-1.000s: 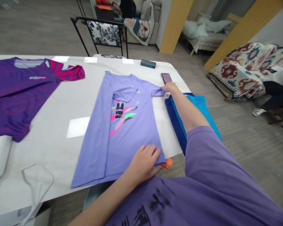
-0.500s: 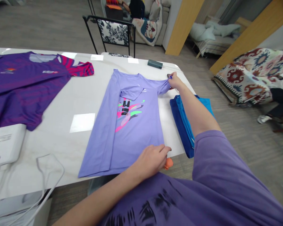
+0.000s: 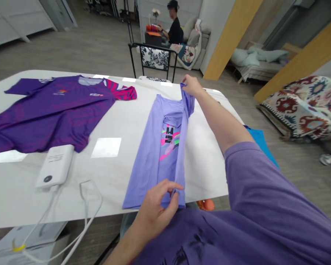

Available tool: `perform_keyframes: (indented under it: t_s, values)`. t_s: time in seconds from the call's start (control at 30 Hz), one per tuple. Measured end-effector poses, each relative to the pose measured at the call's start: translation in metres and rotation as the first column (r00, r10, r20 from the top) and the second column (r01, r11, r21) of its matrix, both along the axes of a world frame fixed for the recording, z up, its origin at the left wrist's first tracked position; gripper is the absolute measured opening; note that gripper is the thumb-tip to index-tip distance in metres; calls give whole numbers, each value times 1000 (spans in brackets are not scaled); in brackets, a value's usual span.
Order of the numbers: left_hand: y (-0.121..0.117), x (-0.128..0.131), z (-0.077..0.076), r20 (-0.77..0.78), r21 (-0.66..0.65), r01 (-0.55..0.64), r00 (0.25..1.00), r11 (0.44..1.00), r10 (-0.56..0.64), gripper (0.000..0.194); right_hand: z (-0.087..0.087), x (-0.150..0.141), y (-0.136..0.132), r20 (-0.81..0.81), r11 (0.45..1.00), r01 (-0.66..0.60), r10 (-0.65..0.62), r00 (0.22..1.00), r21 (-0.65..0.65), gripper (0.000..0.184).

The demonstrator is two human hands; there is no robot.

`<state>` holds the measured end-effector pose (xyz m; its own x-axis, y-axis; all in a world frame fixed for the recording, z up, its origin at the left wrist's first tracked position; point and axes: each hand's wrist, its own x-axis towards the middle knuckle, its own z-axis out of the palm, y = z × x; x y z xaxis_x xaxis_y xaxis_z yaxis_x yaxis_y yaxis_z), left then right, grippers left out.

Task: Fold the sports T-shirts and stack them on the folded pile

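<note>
In the head view, the light purple T-shirt (image 3: 165, 162) lies on the white table (image 3: 206, 162), with both long sides folded in over its bright picture. The left hand (image 3: 158, 208) pinches its near bottom edge with thumb and finger. The right hand (image 3: 191, 86) grips the cloth at the far top corner, holding it up. A dark purple jersey (image 3: 66, 116) lies spread out to the left.

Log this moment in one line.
left hand: pinching lavender T-shirt near hem | right hand: gripping its far edge | purple jersey: on table
</note>
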<state>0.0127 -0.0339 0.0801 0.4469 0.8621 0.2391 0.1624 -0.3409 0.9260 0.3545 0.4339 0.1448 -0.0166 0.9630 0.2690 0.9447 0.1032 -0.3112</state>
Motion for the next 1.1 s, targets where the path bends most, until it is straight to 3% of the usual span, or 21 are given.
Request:
perform_keyframes:
  t_s: [0.07, 0.17, 0.3, 0.4, 0.57, 0.7, 0.93, 1.1]
  values:
    - [-1, -17, -10, -9, -36, -35, 999, 999, 35, 21, 0, -47, 19, 82, 996, -92, 93, 992, -14, 37]
    - [-1, -36, -25, -83, -114, -49, 996, 992, 40, 21, -16, -111, 37, 125, 983, -172, 180, 976, -67, 44]
    - [0, -58, -39, -350, -160, -11, 936, 987, -46, 31, -50, -155, 37, 131, 975, -206, 216, 968, -89, 49]
    - [5, -66, -42, -467, -77, -3, 883, 997, -34, 29, -68, -139, 20, 180, 985, -157, 168, 969, -69, 36]
    - [19, -51, -49, -607, 137, -67, 783, 988, 137, 32, -82, -56, -16, 151, 974, -54, 88, 985, -221, 30]
    - [28, -33, -54, -698, 153, -146, 684, 977, 212, 36, -89, -5, -31, 96, 972, 22, 1, 995, -236, 35]
    - [43, -17, -49, -780, 118, -273, 569, 955, 259, 36, -104, 8, -8, 38, 976, -29, 38, 999, -214, 36]
    - [59, -9, -50, -788, 100, -297, 559, 950, 257, 25, -110, 13, 16, 1, 968, -98, 101, 995, -230, 33]
